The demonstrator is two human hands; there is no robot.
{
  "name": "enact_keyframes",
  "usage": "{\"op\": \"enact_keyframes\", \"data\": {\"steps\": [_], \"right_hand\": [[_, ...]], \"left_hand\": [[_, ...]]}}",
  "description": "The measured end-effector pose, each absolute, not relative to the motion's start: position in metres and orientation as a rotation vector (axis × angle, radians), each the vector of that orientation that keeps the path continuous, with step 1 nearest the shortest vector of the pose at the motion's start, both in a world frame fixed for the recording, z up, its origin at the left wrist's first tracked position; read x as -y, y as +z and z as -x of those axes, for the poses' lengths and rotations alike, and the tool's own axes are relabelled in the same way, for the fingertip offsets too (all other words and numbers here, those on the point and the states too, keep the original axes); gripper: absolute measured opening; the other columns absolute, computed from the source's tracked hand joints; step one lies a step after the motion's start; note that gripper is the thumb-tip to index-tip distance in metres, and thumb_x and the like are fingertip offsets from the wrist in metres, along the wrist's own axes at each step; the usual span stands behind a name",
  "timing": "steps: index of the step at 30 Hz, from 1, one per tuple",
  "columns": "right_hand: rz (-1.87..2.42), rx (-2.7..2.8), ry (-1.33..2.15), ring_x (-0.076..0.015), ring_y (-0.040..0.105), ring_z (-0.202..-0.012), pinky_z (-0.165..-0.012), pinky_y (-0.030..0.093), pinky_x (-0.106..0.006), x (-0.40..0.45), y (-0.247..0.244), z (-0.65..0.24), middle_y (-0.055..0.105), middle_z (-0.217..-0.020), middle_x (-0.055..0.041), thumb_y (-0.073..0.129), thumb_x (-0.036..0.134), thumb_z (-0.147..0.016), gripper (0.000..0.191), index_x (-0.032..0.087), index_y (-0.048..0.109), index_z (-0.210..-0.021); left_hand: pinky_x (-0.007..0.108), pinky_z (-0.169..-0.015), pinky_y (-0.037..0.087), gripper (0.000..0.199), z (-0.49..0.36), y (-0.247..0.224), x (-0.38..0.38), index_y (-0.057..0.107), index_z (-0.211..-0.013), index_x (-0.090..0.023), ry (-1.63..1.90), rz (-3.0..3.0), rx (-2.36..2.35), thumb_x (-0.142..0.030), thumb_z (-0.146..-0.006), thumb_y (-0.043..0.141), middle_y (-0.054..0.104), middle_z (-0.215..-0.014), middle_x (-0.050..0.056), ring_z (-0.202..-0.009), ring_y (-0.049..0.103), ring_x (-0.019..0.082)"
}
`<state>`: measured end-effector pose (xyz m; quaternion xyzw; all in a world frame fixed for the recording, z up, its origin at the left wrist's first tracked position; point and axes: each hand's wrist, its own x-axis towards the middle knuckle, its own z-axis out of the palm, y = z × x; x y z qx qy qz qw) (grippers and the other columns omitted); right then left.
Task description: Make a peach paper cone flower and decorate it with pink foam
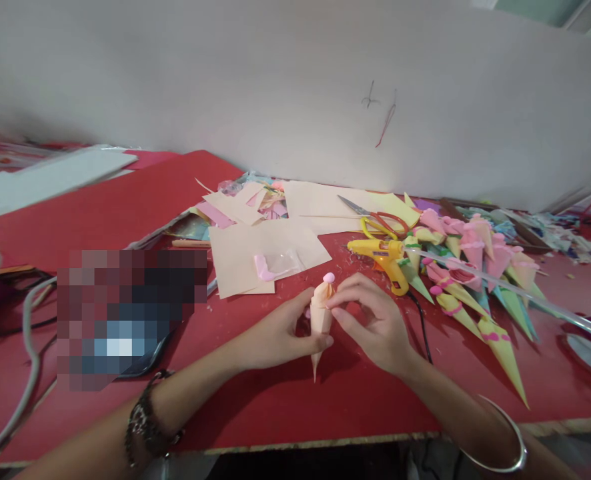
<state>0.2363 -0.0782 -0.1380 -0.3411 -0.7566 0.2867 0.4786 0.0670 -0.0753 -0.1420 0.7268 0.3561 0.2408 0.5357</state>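
Observation:
A cream-coloured craft ice cream cone with a swirled top and a pink ball at its peak stands upright, point down, above the red table. My left hand is closed around the cone's body, with thumb in front and fingers behind. At the upper right edge of the cone, my right hand is closed in a pinch with thumb and forefinger. Whatever small piece lies between those fingertips is hidden. Just beyond the hands, a clear plastic packet with a pink piece rests on a cream sheet.
To the right lie a yellow glue gun with a long clear stick, scissors and a pile of finished paper cones. Paper scraps sit at the back. A pixelated patch covers a dark device at left; a white cable runs beside it.

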Motion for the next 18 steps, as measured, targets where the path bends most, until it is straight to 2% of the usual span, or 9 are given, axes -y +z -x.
{"op": "enact_keyframes", "data": {"steps": [7, 18], "right_hand": [[0.776, 1.837, 0.731, -0.0122, 0.051, -0.072, -0.065, 0.042, -0.027, 0.0793, -0.1374, -0.2362, 0.052, -0.076, 0.0, 0.053, 0.01, -0.075, 0.013, 0.021, 0.059, -0.077], [0.776, 1.877, 0.771, -0.012, 0.051, -0.072, -0.066, 0.043, -0.027, 0.0803, -0.1359, -0.2362, 0.05, -0.077, -0.0002, 0.054, 0.01, -0.073, 0.012, 0.021, 0.059, -0.076]], "left_hand": [[0.026, -0.063, 0.04, 0.029, -0.0677, -0.1407, 0.0762, 0.042, -0.098, -0.016, 0.6, -1.724, -0.823, -0.029, -0.075, 0.053, 0.049, -0.082, 0.001, -0.079, 0.047, 0.017], [0.027, -0.066, 0.042, 0.031, -0.0693, -0.141, 0.076, 0.041, -0.101, -0.016, 0.604, -1.666, -0.794, -0.028, -0.075, 0.052, 0.051, -0.084, 0.002, -0.078, 0.048, 0.015]]}}
